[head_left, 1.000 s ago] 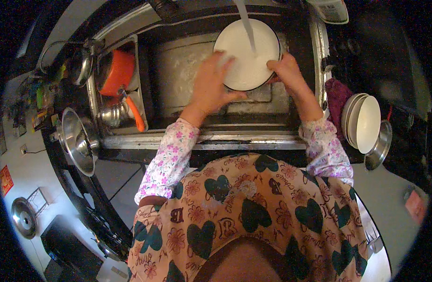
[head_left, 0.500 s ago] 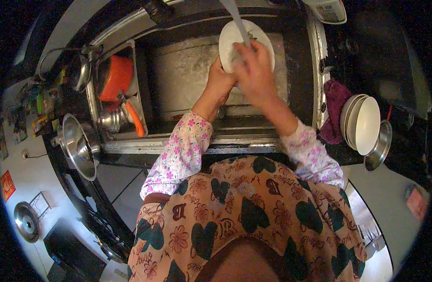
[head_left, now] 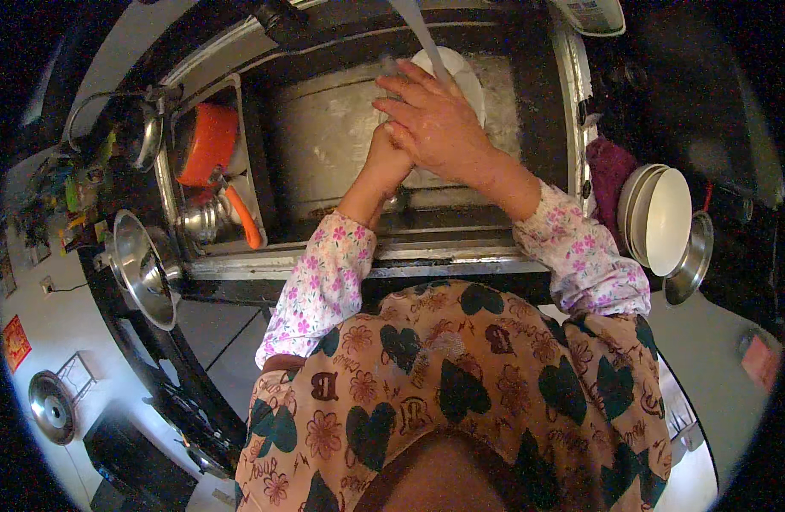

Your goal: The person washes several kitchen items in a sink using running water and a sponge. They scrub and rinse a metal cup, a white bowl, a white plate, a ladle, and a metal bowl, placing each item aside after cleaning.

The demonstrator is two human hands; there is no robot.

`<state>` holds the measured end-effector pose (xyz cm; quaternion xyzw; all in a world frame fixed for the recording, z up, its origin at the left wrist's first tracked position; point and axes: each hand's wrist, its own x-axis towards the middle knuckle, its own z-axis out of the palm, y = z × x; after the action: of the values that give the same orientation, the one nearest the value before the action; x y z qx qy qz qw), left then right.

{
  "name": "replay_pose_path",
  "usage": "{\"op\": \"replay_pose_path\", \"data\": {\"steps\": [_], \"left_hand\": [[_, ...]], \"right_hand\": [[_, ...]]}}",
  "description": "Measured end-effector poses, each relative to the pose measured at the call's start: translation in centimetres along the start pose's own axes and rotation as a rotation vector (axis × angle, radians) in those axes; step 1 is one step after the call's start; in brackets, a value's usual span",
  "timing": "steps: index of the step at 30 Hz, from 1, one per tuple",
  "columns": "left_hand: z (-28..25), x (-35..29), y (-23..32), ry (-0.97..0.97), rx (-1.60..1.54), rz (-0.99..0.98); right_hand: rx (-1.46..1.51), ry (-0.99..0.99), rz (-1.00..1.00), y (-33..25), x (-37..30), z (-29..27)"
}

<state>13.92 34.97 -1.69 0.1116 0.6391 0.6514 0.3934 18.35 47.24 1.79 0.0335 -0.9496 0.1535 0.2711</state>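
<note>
A white plate (head_left: 469, 84) is held over the sink (head_left: 316, 128), under a stream of water (head_left: 425, 38) from the top of the view. My left hand (head_left: 386, 158) grips its near left edge; my right hand covers those fingertips and much of the plate. My right hand (head_left: 441, 126) lies across the plate, palm down, with its fingers spread and pointing left. Its outstretched fingers do not close round anything. Both sleeves are white with pink flowers.
Left of the basin, a side compartment holds an orange pot (head_left: 210, 143) with an orange handle. A steel bowl (head_left: 143, 271) stands beyond it. To the right are a purple cloth (head_left: 610, 188), several stacked white bowls (head_left: 668, 222) and a steel bowl (head_left: 693, 273).
My right hand has swept left across the plate, and its fingers now spread over the left side. The plate has turned or tilted and sits slightly farther right, more hidden.
</note>
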Motion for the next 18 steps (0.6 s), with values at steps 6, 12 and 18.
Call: {"op": "replay_pose_path", "data": {"steps": [6, 12, 18], "left_hand": [[0.7, -2.3, 2.1, 0.01, -0.209, -0.057], [-0.7, -1.1, 1.6, 0.123, -0.687, -0.09], [-1.5, -0.9, -0.1, 0.061, -0.534, -0.227]], "right_hand": [[0.699, -0.107, 0.661, 8.9, -0.6, 3.0], [0.408, -0.001, 0.56, 3.6, -8.0, 2.6], [0.447, -0.097, 0.355, -1.5, -3.7, 0.6]]}}
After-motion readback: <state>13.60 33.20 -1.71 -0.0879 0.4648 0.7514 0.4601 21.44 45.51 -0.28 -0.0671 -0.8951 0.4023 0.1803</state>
